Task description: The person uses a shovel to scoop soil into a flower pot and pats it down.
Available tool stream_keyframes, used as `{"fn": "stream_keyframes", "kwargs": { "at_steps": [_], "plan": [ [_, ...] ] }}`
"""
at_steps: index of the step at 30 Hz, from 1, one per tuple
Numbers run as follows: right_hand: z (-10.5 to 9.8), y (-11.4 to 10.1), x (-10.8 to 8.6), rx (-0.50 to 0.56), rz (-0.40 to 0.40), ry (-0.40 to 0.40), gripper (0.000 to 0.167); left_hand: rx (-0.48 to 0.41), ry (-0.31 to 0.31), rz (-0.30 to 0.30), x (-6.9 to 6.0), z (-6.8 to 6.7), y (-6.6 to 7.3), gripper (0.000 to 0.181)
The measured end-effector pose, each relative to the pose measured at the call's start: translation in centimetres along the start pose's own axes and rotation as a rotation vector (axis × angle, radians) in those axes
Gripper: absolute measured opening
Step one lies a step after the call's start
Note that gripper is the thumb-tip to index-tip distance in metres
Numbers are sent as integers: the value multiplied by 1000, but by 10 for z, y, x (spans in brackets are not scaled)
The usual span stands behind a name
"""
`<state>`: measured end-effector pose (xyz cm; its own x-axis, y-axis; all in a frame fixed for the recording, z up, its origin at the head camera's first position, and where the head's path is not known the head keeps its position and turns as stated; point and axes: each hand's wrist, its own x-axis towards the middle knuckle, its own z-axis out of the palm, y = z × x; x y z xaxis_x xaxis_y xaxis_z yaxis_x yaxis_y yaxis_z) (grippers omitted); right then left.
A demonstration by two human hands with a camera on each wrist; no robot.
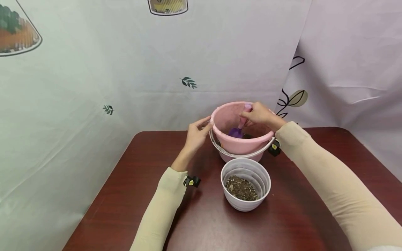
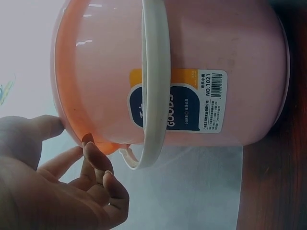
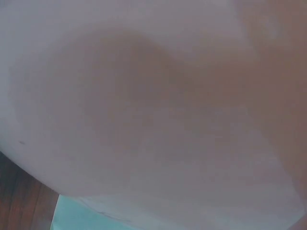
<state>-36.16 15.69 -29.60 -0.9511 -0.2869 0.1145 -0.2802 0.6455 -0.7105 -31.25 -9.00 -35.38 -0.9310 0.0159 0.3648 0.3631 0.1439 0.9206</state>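
Observation:
A pink bucket (image 1: 242, 146) stands on the table with its white carrying handle (image 2: 156, 86) lowered against its side. At the bucket's left rim, my left hand (image 1: 196, 136) pinches the edge between thumb and fingers. My right hand (image 1: 259, 114) reaches over the right rim and grips the pink handle of a small trowel (image 1: 243, 120). The trowel's purple blade points down into dark soil (image 1: 248, 136) inside the bucket. Bucket wall fills most of the right wrist view, where the hand's grip is hidden. In front stands a white pot (image 1: 246, 205) with soil in the bottom.
The dark red wooden table (image 1: 132, 195) carries the bucket and pot. A pale patterned cloth (image 1: 157, 69) hangs close behind the bucket and along the left side. The label (image 2: 177, 100) on the bucket faces the left wrist camera.

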Motion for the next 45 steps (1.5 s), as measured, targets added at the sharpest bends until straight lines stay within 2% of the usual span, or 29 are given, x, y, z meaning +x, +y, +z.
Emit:
{"fn": "stream_keyframes", "kwargs": {
  "at_steps": [2, 7, 17, 28, 39, 45],
  "plan": [
    [1, 0, 1, -34, -20, 9, 26, 2, 0, 3, 0, -1, 0, 36],
    [2, -1, 2, -7, -25, -2, 26, 15, 4, 17, 0, -2, 0, 35],
    [1, -4, 1, 305, 80, -28, 24, 29, 0, 36, -1, -3, 2, 34],
    [-6, -2, -6, 504, 90, 47, 27, 1, 7, 31, -4, 2, 2, 34],
    [-26, 1, -17, 612, 87, 54, 29, -24, 16, 34, -4, 4, 1, 34],
    [-39, 4, -30, 712, 103, 70, 30, 44, -8, 9, -4, 1, 2, 40]
  ]
}}
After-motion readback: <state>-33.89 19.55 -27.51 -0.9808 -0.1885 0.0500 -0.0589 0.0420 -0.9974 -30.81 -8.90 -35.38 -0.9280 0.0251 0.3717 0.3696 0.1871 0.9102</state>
